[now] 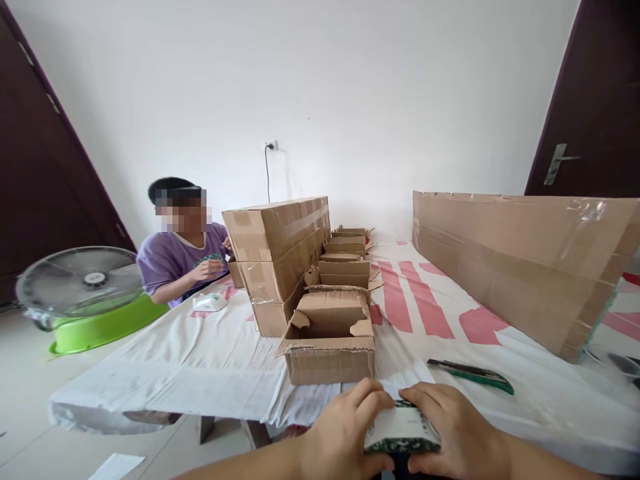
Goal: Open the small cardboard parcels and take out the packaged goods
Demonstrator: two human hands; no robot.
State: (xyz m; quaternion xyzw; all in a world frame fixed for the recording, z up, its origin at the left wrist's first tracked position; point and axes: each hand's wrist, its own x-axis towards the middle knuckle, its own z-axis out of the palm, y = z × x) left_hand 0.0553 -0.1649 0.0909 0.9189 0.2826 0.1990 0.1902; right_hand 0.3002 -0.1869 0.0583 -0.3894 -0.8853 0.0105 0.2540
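Observation:
A small white box with green camouflage edges [403, 427] is held at the near edge of the table. My left hand [350, 427] wraps round its left side, and my right hand [450, 427] grips the right side. Just beyond them stands an open cardboard box [330, 367], with more open boxes in a row behind it. To the right of that row, a green utility knife [473, 375] lies on the cloth with its blade end pointing left.
Stacked sealed cartons [277, 267] stand left of the open boxes. A long cardboard panel [510, 267] stands at the right. A person in purple [175, 260] sits at the far left, near a white object [210, 303] and a fan [80, 280]. Cloth [200, 360] covers the table.

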